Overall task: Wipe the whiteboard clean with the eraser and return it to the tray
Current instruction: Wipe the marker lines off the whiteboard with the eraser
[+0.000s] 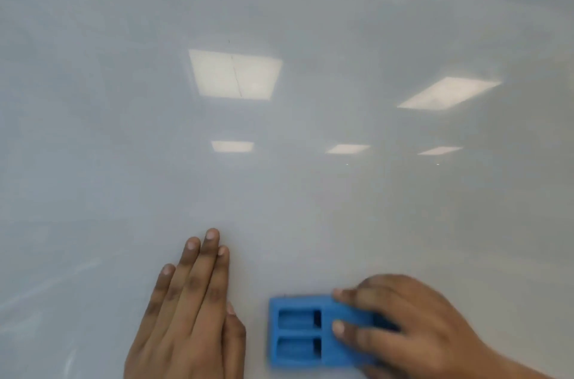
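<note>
1. Blue plastic marks the eraser point(306, 332), a rectangular block with two recessed slots on its back, lying flat against the whiteboard point(279, 192) low in the view, right of centre.
2. The right hand point(413, 326) grips the eraser's right end: the fingers point(348, 329) curl over its back, one fingertip at the top edge and another near the middle, pressing it to the board.
3. The left hand point(192, 310) is released and holds nothing. It lies flat on the whiteboard, palm down, fingers straight and close together, pointing up the board, with the thumb tucked along the right side.
4. The two hands sit side by side, near each other but apart; a strip of bare board shows between the left thumb and the eraser's left edge.
5. The right hand and the eraser are blurred, so the exact finger placement under the palm is hard to make out. The right part of the eraser is hidden beneath the hand.
6. Both wrists are cut off by the lower edge of the view; the right forearm runs off toward the bottom right corner.
7. The board's glossy surface carries reflections of ceiling light panels point(234, 74) and faint pale smears at lower left. No tray can be seen in this view.
</note>
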A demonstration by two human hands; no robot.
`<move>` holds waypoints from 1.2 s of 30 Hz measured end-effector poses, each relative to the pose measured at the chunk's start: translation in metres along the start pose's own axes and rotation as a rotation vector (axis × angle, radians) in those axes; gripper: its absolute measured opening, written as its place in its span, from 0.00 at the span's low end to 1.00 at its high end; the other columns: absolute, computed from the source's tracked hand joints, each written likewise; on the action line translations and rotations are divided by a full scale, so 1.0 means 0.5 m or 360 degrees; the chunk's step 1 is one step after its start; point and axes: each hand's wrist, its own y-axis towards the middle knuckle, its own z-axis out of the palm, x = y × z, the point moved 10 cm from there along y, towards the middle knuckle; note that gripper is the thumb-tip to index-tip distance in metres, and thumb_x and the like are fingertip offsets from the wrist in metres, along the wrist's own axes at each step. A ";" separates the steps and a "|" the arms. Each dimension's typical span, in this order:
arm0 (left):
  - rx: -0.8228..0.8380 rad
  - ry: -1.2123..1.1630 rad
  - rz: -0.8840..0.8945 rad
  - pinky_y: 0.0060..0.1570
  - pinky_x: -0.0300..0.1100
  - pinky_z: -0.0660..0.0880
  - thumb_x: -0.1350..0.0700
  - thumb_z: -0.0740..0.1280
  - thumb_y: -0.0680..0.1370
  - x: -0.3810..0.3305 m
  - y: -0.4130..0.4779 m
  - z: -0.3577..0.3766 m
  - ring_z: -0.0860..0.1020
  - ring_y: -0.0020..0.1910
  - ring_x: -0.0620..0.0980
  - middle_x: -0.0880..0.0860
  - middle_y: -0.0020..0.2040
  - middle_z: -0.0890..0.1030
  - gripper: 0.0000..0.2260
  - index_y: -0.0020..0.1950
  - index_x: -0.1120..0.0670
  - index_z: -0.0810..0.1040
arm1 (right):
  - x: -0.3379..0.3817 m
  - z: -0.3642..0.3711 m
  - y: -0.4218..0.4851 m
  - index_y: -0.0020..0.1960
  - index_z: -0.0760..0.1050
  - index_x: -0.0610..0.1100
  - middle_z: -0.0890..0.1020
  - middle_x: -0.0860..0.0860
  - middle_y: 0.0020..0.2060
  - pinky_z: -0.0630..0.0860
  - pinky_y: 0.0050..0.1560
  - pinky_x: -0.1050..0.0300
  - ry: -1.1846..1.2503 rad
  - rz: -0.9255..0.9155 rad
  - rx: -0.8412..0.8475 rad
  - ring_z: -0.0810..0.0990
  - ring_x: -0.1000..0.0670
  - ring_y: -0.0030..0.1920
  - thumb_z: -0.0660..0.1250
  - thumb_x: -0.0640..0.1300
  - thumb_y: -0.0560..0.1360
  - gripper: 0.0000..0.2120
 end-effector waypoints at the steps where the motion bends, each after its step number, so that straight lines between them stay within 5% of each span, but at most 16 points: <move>1: -0.0023 0.0045 0.0004 0.77 0.45 0.59 0.60 0.55 0.76 -0.001 -0.004 -0.001 0.67 0.76 0.54 0.58 0.74 0.72 0.24 0.71 0.61 0.74 | -0.027 -0.099 0.045 0.60 0.82 0.51 0.81 0.54 0.61 0.73 0.68 0.58 -0.0027 0.0185 -0.0228 0.77 0.63 0.59 0.64 0.63 0.78 0.21; 2: -0.0040 0.0073 0.0003 0.76 0.46 0.60 0.61 0.55 0.75 0.000 -0.006 -0.001 0.67 0.76 0.53 0.57 0.74 0.72 0.24 0.71 0.61 0.75 | -0.030 -0.144 0.119 0.60 0.82 0.49 0.79 0.50 0.61 0.75 0.63 0.60 0.0128 0.0248 -0.0123 0.79 0.53 0.58 0.66 0.58 0.78 0.17; 3: -0.0055 0.0097 -0.0002 0.76 0.46 0.61 0.61 0.56 0.75 0.000 -0.008 0.000 0.67 0.76 0.53 0.57 0.74 0.73 0.25 0.71 0.60 0.76 | -0.056 -0.248 0.178 0.61 0.81 0.47 0.78 0.48 0.61 0.76 0.61 0.58 0.0215 0.0496 -0.0542 0.79 0.47 0.58 0.68 0.56 0.78 0.17; 4: -0.0067 0.0119 -0.0001 0.75 0.47 0.61 0.61 0.56 0.75 0.003 -0.010 0.000 0.68 0.76 0.53 0.57 0.74 0.73 0.25 0.71 0.60 0.76 | -0.093 -0.346 0.220 0.62 0.80 0.44 0.79 0.46 0.61 0.77 0.61 0.54 0.0243 0.0621 -0.0659 0.79 0.44 0.58 0.71 0.53 0.76 0.18; 6: -0.0072 0.0147 0.0030 0.74 0.47 0.61 0.61 0.57 0.74 -0.001 -0.011 0.006 0.69 0.74 0.53 0.57 0.73 0.74 0.25 0.70 0.59 0.74 | -0.163 -0.325 0.236 0.62 0.78 0.41 0.80 0.45 0.62 0.77 0.61 0.55 0.0205 0.0953 -0.0729 0.78 0.46 0.60 0.78 0.45 0.73 0.21; 9: -0.0093 0.0176 0.0038 0.74 0.46 0.61 0.61 0.57 0.72 0.001 -0.010 0.009 0.70 0.73 0.52 0.56 0.71 0.76 0.25 0.69 0.59 0.73 | -0.256 -0.302 0.282 0.65 0.76 0.44 0.78 0.52 0.62 0.72 0.58 0.76 0.0345 0.1151 -0.0877 0.76 0.54 0.60 0.78 0.40 0.72 0.23; 13: -0.0107 0.0195 0.0035 0.74 0.46 0.61 0.61 0.58 0.71 0.006 -0.010 0.013 0.70 0.72 0.51 0.55 0.70 0.76 0.25 0.69 0.59 0.73 | -0.290 -0.333 0.412 0.65 0.77 0.46 0.81 0.48 0.62 0.78 0.64 0.55 0.0396 0.1246 -0.0944 0.79 0.48 0.59 0.78 0.45 0.72 0.23; 19: 0.0013 0.0128 0.0011 0.75 0.46 0.61 0.56 0.59 0.73 0.008 -0.009 0.016 0.67 0.77 0.53 0.56 0.73 0.74 0.26 0.71 0.60 0.71 | -0.247 -0.351 0.588 0.63 0.74 0.47 0.78 0.49 0.63 0.79 0.57 0.57 0.0393 0.1055 -0.0856 0.78 0.48 0.61 0.75 0.43 0.72 0.21; 24: 0.0101 -0.0010 -0.0048 0.77 0.48 0.62 0.52 0.62 0.76 0.008 -0.026 -0.002 0.66 0.78 0.53 0.57 0.77 0.71 0.27 0.75 0.61 0.71 | -0.075 -0.310 0.648 0.59 0.77 0.45 0.80 0.49 0.60 0.79 0.59 0.52 0.0443 0.0579 -0.0673 0.78 0.48 0.59 0.73 0.49 0.69 0.20; 31: 0.0219 -0.0045 -0.0299 0.81 0.50 0.58 0.54 0.61 0.78 0.070 -0.157 -0.056 0.59 0.81 0.57 0.62 0.79 0.64 0.30 0.77 0.65 0.61 | 0.134 -0.204 0.382 0.50 0.81 0.38 0.81 0.41 0.50 0.75 0.48 0.47 0.0484 0.0199 -0.0621 0.79 0.39 0.48 0.76 0.44 0.71 0.13; 36: 0.0400 -0.0063 -0.0310 0.81 0.52 0.58 0.55 0.59 0.80 0.061 -0.228 -0.069 0.60 0.81 0.58 0.62 0.80 0.63 0.29 0.79 0.64 0.59 | 0.295 -0.105 0.119 0.53 0.78 0.48 0.84 0.46 0.56 0.76 0.44 0.49 0.0583 -0.0095 -0.0364 0.80 0.42 0.42 0.75 0.45 0.73 0.11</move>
